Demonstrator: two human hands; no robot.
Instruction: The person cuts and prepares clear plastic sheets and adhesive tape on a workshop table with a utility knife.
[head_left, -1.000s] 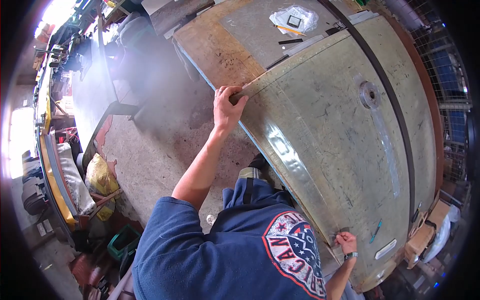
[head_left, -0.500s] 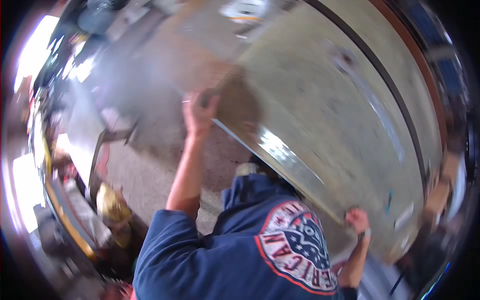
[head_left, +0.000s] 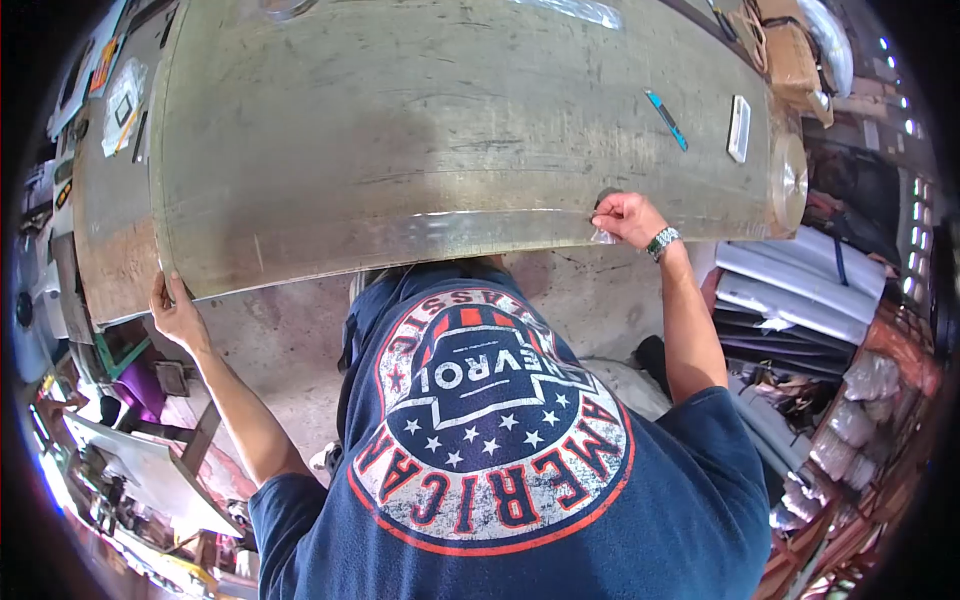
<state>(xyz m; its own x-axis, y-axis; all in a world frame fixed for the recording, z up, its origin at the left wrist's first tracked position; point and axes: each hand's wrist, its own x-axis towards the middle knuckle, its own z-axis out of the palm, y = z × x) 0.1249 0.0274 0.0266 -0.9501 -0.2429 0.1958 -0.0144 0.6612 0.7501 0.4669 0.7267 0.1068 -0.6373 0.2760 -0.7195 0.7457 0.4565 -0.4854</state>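
Observation:
A wide table (head_left: 330, 130) with a worn, greenish-grey top spans the upper view. At its front left edge is my left hand (head_left: 180, 318), thumb and finger apart, fingertips touching the edge near a seam. My right hand (head_left: 628, 218) pinches a bit of clear plastic film (head_left: 603, 236) at the front edge, and a wristwatch (head_left: 662, 241) sits on that wrist. Between the hands, a glossy clear strip (head_left: 480, 222) lies along the front edge. Beyond the right hand are a blue cutter knife (head_left: 667, 120) and a small white block (head_left: 738, 129).
A clear plastic bag (head_left: 125, 105) lies at the table's left end. A transparent roll (head_left: 789, 185) is at the right end, with a cardboard box (head_left: 790, 55) behind. Silver wrapped sheets (head_left: 800, 275) are stacked at the right. A white panel (head_left: 150, 470) stands low at the left.
The view has swung round and become sharper, so the table now runs across the top. My right hand has moved farther in over the front edge; my left hand is now at the table's left part.

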